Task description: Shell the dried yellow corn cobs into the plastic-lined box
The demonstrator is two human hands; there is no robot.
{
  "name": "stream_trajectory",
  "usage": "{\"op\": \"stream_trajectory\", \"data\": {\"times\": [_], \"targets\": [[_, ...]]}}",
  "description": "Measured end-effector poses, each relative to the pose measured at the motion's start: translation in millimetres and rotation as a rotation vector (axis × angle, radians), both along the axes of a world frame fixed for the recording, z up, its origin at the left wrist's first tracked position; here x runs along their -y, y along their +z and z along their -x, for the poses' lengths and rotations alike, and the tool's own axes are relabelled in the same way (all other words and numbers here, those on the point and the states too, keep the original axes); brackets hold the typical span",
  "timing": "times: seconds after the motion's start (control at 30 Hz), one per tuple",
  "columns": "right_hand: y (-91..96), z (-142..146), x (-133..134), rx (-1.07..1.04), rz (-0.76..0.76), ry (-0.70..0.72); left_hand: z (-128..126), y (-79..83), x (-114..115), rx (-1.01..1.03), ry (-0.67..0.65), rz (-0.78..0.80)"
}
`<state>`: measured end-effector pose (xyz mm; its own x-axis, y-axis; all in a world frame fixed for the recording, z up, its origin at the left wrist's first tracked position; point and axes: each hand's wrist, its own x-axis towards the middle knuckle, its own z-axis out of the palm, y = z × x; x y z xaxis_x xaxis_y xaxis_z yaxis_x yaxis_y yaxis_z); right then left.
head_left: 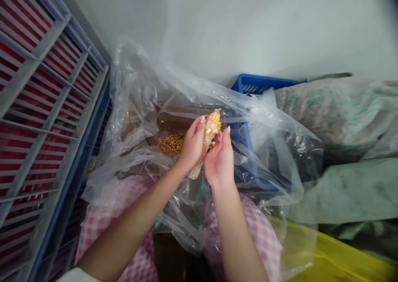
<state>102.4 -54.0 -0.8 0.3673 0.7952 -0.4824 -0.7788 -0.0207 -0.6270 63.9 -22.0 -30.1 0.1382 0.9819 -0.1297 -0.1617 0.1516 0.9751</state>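
A partly stripped corn cob (210, 132) sits between my two hands, with yellow kernels left near its top and a pale bare lower end. My left hand (192, 144) grips it from the left side. My right hand (220, 161) presses its fingers against the cob's right side near the kernels. Below both hands, a clear plastic bag (133, 81) hangs open. A heap of loose corn kernels (170, 144) lies inside it on brown card, just left of my left hand.
A grey rack (37, 120) with red slats stands along the left. A blue plastic basket (264, 83) sits behind the bag, beside woven sacks (338, 116) on the right. Pink checked cloth (108, 220) lies below my arms, yellow plastic (336, 257) at lower right, and a white wall behind.
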Motion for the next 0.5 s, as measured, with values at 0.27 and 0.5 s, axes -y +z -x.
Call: {"op": "stream_trajectory", "data": {"times": [0.27, 0.5], "targets": [[-5.3, -0.5, 3.2, 0.054, -0.029, -0.003, 0.9, 6.4, 1.6, -0.036, 0.007, -0.112], [-2.3, -2.2, 5.0, -0.017, 0.000, -0.026, 1.3, 4.8, -0.5, 0.070, -0.053, 0.024]]}}
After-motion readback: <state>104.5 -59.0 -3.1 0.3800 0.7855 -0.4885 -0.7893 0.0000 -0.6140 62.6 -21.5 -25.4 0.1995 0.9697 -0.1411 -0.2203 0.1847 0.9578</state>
